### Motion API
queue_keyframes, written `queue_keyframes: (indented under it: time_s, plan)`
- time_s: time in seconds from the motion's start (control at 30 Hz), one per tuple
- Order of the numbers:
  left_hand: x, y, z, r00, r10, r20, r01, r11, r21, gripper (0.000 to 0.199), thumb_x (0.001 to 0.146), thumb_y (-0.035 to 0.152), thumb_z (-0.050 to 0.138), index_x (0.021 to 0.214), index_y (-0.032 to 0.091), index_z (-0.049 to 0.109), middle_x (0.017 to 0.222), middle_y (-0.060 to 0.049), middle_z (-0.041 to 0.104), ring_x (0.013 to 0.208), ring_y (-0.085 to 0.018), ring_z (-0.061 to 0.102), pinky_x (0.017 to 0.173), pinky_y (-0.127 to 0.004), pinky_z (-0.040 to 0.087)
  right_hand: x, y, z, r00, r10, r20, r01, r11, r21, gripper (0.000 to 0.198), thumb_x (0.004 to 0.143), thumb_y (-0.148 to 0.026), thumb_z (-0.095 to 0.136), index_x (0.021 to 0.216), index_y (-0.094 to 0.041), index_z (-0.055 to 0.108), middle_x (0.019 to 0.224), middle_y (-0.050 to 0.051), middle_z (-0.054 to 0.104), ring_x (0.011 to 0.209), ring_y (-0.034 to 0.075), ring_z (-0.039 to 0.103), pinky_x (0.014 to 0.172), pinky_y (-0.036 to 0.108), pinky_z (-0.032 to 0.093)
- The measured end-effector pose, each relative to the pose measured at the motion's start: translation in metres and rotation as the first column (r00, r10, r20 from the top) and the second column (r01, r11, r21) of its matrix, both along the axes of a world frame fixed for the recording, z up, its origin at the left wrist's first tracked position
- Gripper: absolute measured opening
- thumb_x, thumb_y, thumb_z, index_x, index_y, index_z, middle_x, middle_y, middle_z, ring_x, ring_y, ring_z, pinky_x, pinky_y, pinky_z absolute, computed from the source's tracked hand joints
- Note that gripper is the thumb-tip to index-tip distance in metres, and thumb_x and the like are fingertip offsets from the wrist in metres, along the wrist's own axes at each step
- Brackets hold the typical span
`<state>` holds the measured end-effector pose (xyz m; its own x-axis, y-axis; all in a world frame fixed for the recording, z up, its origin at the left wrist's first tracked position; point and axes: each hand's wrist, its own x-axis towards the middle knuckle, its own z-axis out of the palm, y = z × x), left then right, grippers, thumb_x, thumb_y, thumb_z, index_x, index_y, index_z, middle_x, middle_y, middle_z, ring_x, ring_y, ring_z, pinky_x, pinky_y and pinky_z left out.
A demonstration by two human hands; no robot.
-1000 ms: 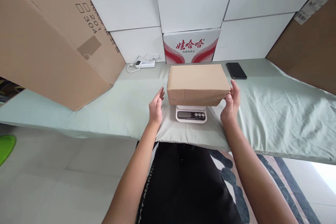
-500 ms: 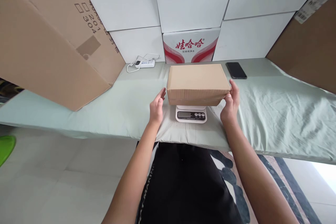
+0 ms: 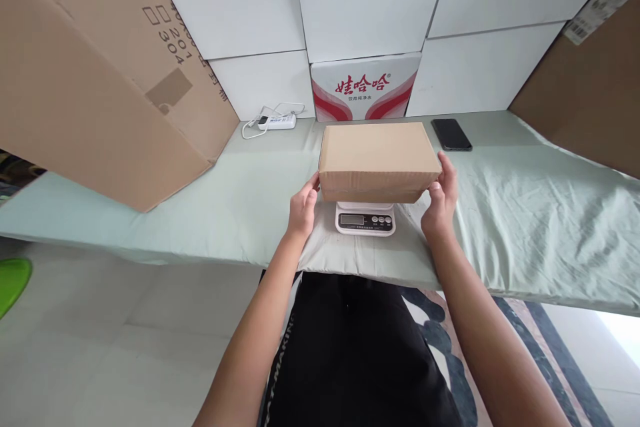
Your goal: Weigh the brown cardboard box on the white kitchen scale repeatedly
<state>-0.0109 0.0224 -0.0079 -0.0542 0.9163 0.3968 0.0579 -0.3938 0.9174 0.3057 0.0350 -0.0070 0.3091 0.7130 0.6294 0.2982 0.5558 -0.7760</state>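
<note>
A closed brown cardboard box (image 3: 379, 150) rests over a white kitchen scale (image 3: 365, 221) on the cloth-covered table, hiding the scale's weighing platform. The scale's display and buttons show below the box's front edge; no reading can be made out. My left hand (image 3: 304, 207) presses its fingers to the box's left side near the front corner. On the opposite side, my right hand (image 3: 441, 197) holds the front right corner, thumb in front and fingers along the side. Between them my two hands grip the box.
Behind the box stands a red-and-white carton (image 3: 366, 88) among stacked white boxes (image 3: 370, 0). A black phone (image 3: 451, 134) lies at the back right, and a white power strip with a cable (image 3: 277, 121) at the back left. Large cardboard boxes (image 3: 115, 80) flank the table (image 3: 240, 193).
My left hand has moved slightly right and in, from just beside the box to touching its left side. The right hand keeps its hold and the box stays in place.
</note>
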Motion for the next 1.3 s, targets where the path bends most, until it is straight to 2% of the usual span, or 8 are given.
queue_keyframes:
  time_s: [0.2, 0.33, 0.43, 0.53, 0.67, 0.8, 1.03, 1.3]
  plan:
    - [0.004, -0.006, 0.002, 1.0, -0.019, -0.003, 0.019, 1.0, -0.019, 0.078, 0.102, 0.081, 0.053, 0.154, 0.027, 0.072, 0.165, -0.009, 0.071, 0.162, -0.035, 0.061, 0.138, -0.049, 0.049, -0.006, -0.008, 0.007, 0.998, 0.031, 0.059, -0.029, 0.999, -0.037, 0.089, 0.094, -0.084, 0.056, 0.169, -0.036, 0.049, 0.164, 0.013, 0.063, 0.146, 0.042, 0.063, 0.121, 0.072, 0.053]
    - [0.002, -0.004, 0.032, 0.999, -0.035, 0.025, 0.034, 0.999, 0.009, 0.082, 0.099, 0.084, 0.056, 0.154, 0.025, 0.071, 0.164, -0.01, 0.072, 0.16, -0.036, 0.063, 0.137, -0.049, 0.05, -0.01, -0.014, 0.039, 0.993, 0.074, 0.092, -0.076, 0.997, 0.015, 0.086, 0.097, -0.083, 0.056, 0.171, -0.039, 0.045, 0.178, 0.008, 0.05, 0.167, 0.043, 0.047, 0.135, 0.073, 0.043]
    - [0.002, 0.022, 0.061, 0.998, -0.056, 0.038, 0.053, 0.997, 0.064, 0.085, 0.096, 0.089, 0.058, 0.151, 0.026, 0.072, 0.163, -0.009, 0.073, 0.162, -0.036, 0.06, 0.137, -0.047, 0.051, -0.012, 0.005, 0.07, 0.977, 0.181, 0.109, -0.193, 0.975, 0.107, 0.082, 0.102, -0.075, 0.06, 0.174, -0.042, 0.038, 0.185, 0.003, 0.041, 0.175, 0.04, 0.038, 0.143, 0.068, 0.037]
    - [0.01, 0.068, 0.063, 0.994, -0.081, 0.075, 0.075, 0.994, 0.076, 0.089, 0.091, 0.093, 0.06, 0.15, 0.027, 0.07, 0.163, -0.01, 0.072, 0.164, -0.038, 0.057, 0.135, -0.05, 0.051, -0.016, 0.048, 0.08, 0.974, 0.189, 0.124, -0.208, 0.964, 0.166, 0.089, 0.098, -0.078, 0.063, 0.173, -0.039, 0.038, 0.188, 0.004, 0.036, 0.178, 0.037, 0.03, 0.145, 0.065, 0.033]
    - [0.025, 0.119, 0.022, 0.993, -0.016, 0.113, 0.023, 0.998, -0.055, 0.094, 0.087, 0.097, 0.061, 0.148, 0.026, 0.069, 0.164, -0.013, 0.07, 0.166, -0.038, 0.055, 0.141, -0.055, 0.043, -0.02, 0.103, 0.046, 0.988, 0.131, 0.084, -0.134, 0.991, 0.027, 0.113, 0.082, -0.1, 0.055, 0.172, -0.035, 0.037, 0.187, 0.008, 0.036, 0.178, 0.041, 0.027, 0.144, 0.07, 0.03]
    - [0.03, 0.133, -0.01, 0.99, -0.066, 0.124, 0.084, 0.987, -0.139, 0.094, 0.084, 0.099, 0.062, 0.144, 0.028, 0.073, 0.163, -0.011, 0.072, 0.164, -0.039, 0.057, 0.142, -0.055, 0.042, -0.011, 0.125, 0.003, 0.988, 0.136, 0.066, -0.136, 0.991, -0.01, 0.112, 0.082, -0.096, 0.057, 0.172, -0.034, 0.035, 0.185, 0.009, 0.039, 0.176, 0.039, 0.033, 0.144, 0.067, 0.031]
    - [0.026, 0.135, -0.012, 0.987, -0.074, 0.141, 0.096, 0.983, -0.155, 0.097, 0.077, 0.102, 0.066, 0.142, 0.031, 0.077, 0.164, -0.008, 0.071, 0.167, -0.038, 0.053, 0.145, -0.054, 0.035, 0.001, 0.147, -0.03, 0.994, 0.104, 0.02, -0.101, 0.986, -0.132, 0.09, 0.095, -0.083, 0.049, 0.173, -0.043, 0.029, 0.178, 0.007, 0.046, 0.162, 0.038, 0.051, 0.129, 0.067, 0.049]
    - [0.027, 0.139, -0.017, 0.99, -0.051, 0.128, 0.072, 0.984, -0.163, 0.093, 0.083, 0.099, 0.063, 0.141, 0.027, 0.076, 0.163, -0.012, 0.072, 0.163, -0.038, 0.058, 0.142, -0.057, 0.041, -0.002, 0.137, -0.022, 0.989, 0.139, -0.055, -0.147, 0.971, -0.19, 0.101, 0.085, -0.086, 0.058, 0.171, -0.039, 0.033, 0.177, 0.009, 0.047, 0.159, 0.038, 0.051, 0.128, 0.067, 0.048]
